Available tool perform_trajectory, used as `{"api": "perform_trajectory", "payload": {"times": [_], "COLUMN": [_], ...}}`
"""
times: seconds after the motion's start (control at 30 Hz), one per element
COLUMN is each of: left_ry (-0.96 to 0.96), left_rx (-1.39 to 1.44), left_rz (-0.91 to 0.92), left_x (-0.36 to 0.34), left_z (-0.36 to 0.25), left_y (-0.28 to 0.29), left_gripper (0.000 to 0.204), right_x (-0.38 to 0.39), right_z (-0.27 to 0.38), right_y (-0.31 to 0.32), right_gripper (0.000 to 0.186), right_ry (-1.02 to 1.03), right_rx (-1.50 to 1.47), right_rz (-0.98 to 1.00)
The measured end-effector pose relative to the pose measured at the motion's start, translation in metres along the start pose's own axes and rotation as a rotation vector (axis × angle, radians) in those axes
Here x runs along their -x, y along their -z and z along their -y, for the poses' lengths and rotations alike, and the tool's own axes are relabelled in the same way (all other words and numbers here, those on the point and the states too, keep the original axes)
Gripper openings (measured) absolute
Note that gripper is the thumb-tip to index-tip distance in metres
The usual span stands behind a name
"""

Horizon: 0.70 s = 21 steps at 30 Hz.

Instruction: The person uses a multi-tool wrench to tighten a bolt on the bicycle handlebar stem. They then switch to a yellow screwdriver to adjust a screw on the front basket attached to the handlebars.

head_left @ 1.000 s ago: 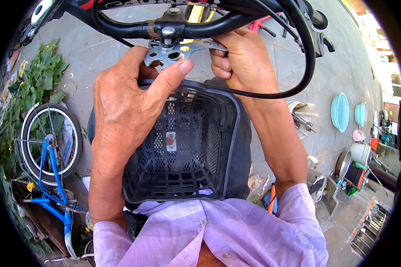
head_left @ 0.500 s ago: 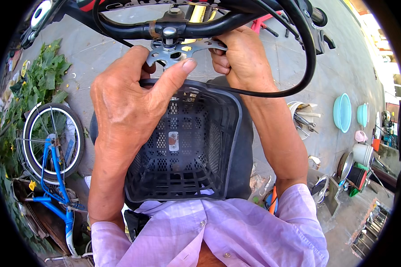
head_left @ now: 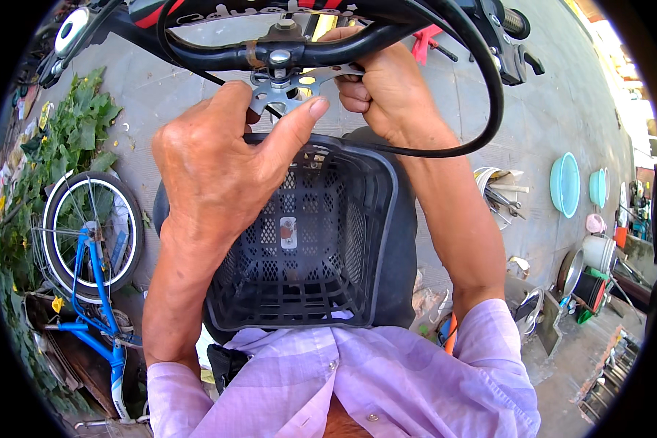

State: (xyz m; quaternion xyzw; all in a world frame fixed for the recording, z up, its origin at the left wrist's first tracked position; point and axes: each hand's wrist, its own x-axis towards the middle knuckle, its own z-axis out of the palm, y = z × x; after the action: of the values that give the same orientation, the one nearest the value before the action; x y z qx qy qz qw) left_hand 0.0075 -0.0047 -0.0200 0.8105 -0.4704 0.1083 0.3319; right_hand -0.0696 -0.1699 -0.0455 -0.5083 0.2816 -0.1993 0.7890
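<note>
A black plastic bicycle basket (head_left: 306,241) sits in front of my chest, under a black handlebar (head_left: 219,55). A silver metal bracket (head_left: 288,91) with holes hangs from the handlebar's middle bolt. My left hand (head_left: 219,160) grips the basket's far rim, its thumb pressing on the bracket. My right hand (head_left: 387,91) is closed around the bracket's right end just under the handlebar. A black cable (head_left: 482,109) loops from the handlebar past my right wrist.
A small blue bicycle (head_left: 87,248) lies on the pavement at the left beside green plants (head_left: 58,139). A white bucket with tools (head_left: 496,197) stands at the right, with turquoise basins (head_left: 566,182) and pots beyond it. Grey paving lies below.
The view has shifted slightly. My left thumb has slid further onto the bracket. Both hands keep their hold.
</note>
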Motion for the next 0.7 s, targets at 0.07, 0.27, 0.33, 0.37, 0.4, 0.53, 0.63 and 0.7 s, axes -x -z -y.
{"api": "perform_trajectory", "payload": {"times": [0.07, 0.27, 0.33, 0.37, 0.4, 0.53, 0.63, 0.7], "left_ry": [0.084, 0.201, 0.187, 0.175, 0.162, 0.165, 0.154, 0.136], "left_rx": [0.063, 0.326, 0.357, 0.358, 0.358, 0.31, 0.284, 0.26], "left_rz": [0.032, 0.056, 0.055, 0.061, 0.067, 0.091, 0.087, 0.079], "left_x": [0.001, 0.004, 0.004, 0.004, 0.004, 0.003, 0.004, 0.005], "left_z": [-0.003, 0.0, 0.0, 0.001, 0.001, -0.003, -0.001, 0.002], "left_y": [0.001, 0.002, 0.002, 0.001, 0.001, 0.003, 0.003, 0.003], "left_gripper": [0.047, 0.038, 0.038, 0.039, 0.04, 0.039, 0.039, 0.039], "right_x": [0.005, 0.025, 0.028, 0.026, 0.02, 0.002, 0.003, 0.006], "right_z": [0.002, 0.006, 0.006, 0.005, 0.003, -0.003, -0.001, 0.004], "right_y": [0.002, 0.012, 0.013, 0.014, 0.016, 0.023, 0.022, 0.022], "right_gripper": [0.017, 0.009, 0.009, 0.009, 0.009, 0.009, 0.01, 0.01], "right_ry": [-0.012, -0.057, -0.061, -0.053, -0.045, -0.069, -0.043, -0.009], "right_rx": [0.02, -0.072, -0.057, -0.027, 0.002, -0.069, 0.034, 0.085], "right_rz": [-0.041, 0.016, 0.019, 0.034, 0.049, 0.172, 0.112, 0.089]}}
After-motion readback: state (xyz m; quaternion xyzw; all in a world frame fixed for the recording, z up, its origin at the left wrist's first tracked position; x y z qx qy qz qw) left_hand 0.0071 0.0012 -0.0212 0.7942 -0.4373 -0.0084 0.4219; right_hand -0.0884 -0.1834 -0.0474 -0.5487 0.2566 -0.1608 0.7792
